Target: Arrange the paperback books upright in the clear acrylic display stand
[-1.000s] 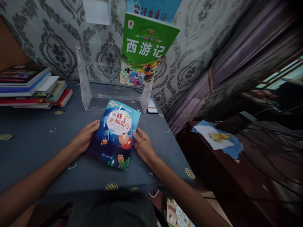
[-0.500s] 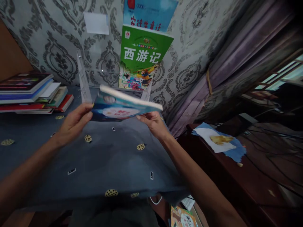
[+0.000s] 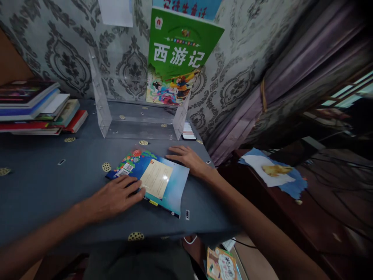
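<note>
A blue book (image 3: pixel 171 182) lies on the dark patterned tablecloth (image 3: pixel 87 171), with a cream text panel and a barcode facing up. My left hand (image 3: pixel 116 194) rests on its lower left part, fingers spread. Beside the upper right edge of the book, my right hand (image 3: pixel 186 157) is flat with its fingers stretched out, holding nothing. Behind the book stands a clear acrylic rack (image 3: pixel 136 130). A green book (image 3: pixel 180 54) is upright at the back, and a blue book (image 3: pixel 192 8) shows above it.
Several stacked books (image 3: pixel 32 105) sit at the left. A phone (image 3: pixel 188 131) lies right of the rack. At the right, a dark red table (image 3: pixel 271 206) bears a blue cloth (image 3: pixel 294 192). Another book (image 3: pixel 222 264) is below the table edge.
The blue book went from being held up between both hands to lying on the tablecloth. Both hands moved down and let go of its edges. The view has tilted slightly downward.
</note>
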The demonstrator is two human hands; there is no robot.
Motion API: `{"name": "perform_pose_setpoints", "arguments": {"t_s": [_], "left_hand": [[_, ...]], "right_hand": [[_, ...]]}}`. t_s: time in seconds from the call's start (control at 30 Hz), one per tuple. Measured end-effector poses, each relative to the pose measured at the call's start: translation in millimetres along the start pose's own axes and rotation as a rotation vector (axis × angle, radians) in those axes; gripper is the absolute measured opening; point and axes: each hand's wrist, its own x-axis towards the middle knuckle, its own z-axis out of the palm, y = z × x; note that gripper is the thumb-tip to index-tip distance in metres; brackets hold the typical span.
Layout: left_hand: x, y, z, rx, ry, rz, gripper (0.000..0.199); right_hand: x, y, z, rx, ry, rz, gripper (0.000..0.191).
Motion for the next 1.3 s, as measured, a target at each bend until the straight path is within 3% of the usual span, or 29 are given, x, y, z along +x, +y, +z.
{"name": "perform_pose_setpoints", "arguments": {"t_s": [0.13,0.2,0.33,0.43,0.57,0.67,0.8,1.03,1.17,1.3], "left_hand": [[2.7,-0.5,-5.5,0.04,-0.001,0.029,0.038],[4.5,-0.1,-7.8,0.064,-0.002,0.044,0.037],[7.0,0.7,-9.7,0.096,0.006,0.052,0.035],[7.0,1.0,-9.6,0.109,0.006,0.041,0.032],[6.0,0.6,-9.6,0.095,-0.007,0.038,0.031],[4.4,2.2,-8.4,0.096,-0.006,0.035,0.03],[7.9,10.8,-6.9,0.127,0.001,0.007,0.029],[33.1,22.2,-7.1,0.13,-0.097,-0.084,0.027],[28.5,3.5,0.9,-0.019,-0.08,-0.11,0.028],[13.2,-33.4,12.8,-0.053,-0.075,-0.251,0.042]], "right_hand": [[19.4,-6.4,-12.6,0.055,0.015,0.004,0.047],[36.2,-28.6,-9.4,0.149,0.025,-0.068,0.043],[71.0,-88.5,12.5,0.208,-0.086,-0.237,0.043],[89.4,-109.7,29.6,0.114,-0.119,-0.206,0.049],[102.0,-99.1,39.5,0.041,-0.118,-0.051,0.061],[105.0,-88.1,41.5,0.054,-0.103,-0.025,0.067],[110.3,-86.5,45.9,0.082,-0.092,-0.108,0.069],[132.7,-89.7,48.7,0.066,-0.142,-0.308,0.058],[122.7,-88.9,46.2,0.091,-0.055,-0.287,0.059],[89.3,-88.8,43.9,0.095,-0.002,-0.126,0.055]]}}
